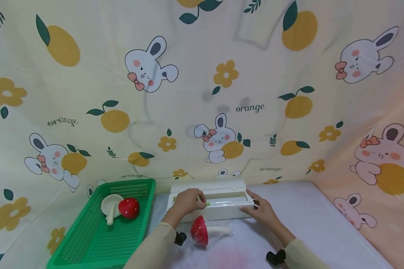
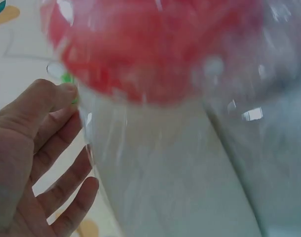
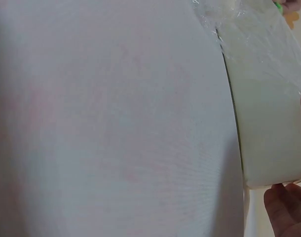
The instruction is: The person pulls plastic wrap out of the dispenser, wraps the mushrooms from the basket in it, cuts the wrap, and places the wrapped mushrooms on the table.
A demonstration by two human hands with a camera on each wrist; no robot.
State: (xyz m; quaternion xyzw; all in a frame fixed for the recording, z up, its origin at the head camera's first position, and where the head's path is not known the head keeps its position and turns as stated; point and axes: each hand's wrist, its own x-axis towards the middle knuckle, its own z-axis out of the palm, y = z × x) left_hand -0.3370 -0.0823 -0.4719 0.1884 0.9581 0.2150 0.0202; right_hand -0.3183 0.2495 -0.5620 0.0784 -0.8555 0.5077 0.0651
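A pale cloth printed with white rabbits, oranges, yellow flowers and the word "orange" [image 1: 250, 108] hangs behind a white surface [image 1: 299, 213]. A faint pink patch [image 1: 227, 257] shows on the near part of this surface.

At the back stands a long white rectangular box [image 1: 219, 214] with its lid [image 1: 219, 183] raised, and clear thin plastic film [image 1: 226, 204] lies along its front edge. The person's left hand [image 1: 188, 203] is at this edge: its thumb and forefinger pinch a small bright green piece [image 2: 67, 78], while the other fingers are spread apart and slightly bent. The right hand [image 1: 264, 211] holds the right end of the box, with the thumb on the front wall and the other fingers bent around the end.

A toy mushroom with red cap and white stem [image 1: 200, 231] lies on its side on the surface, just in front of the box, under clear film; its stem points to the right.

At the left is a green plastic basket with a mesh wall [image 1: 65, 233]. Inside it, a pale round piece with a stem [image 1: 109, 206] touches a red rounded cap with white dots [image 1: 129, 208].
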